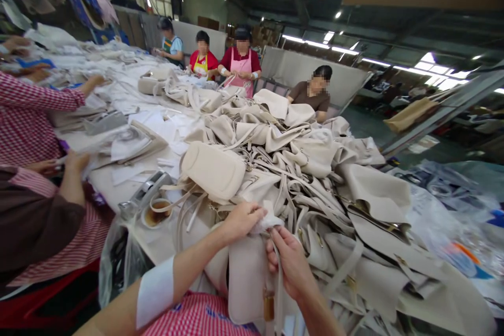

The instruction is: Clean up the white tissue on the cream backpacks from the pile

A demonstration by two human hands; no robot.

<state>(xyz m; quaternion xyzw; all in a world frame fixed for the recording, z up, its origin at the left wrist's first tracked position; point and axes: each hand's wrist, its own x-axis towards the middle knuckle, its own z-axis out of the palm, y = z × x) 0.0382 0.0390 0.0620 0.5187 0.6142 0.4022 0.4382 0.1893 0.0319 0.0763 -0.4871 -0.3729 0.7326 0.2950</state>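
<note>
A cream bag (246, 278) hangs upright close to my body, its flat side facing me. At its top, my left hand (242, 220) pinches a piece of white wrapping (270, 219). My right hand (285, 254) is closed round a cream strap (280, 289) beside the bag's upper right edge, its fingertips touching the lower end of the white wrapping. A gold-coloured fitting (269, 305) hangs below my right hand. Just beyond my left hand, another cream bag (212, 169) lies on the pile.
A large heap of cream bags and straps (311, 152) covers the table ahead and right. A cup of brown liquid (157, 213) stands left of my hands. People work at the left and across the table. Clear plastic (437, 215) lies at the right.
</note>
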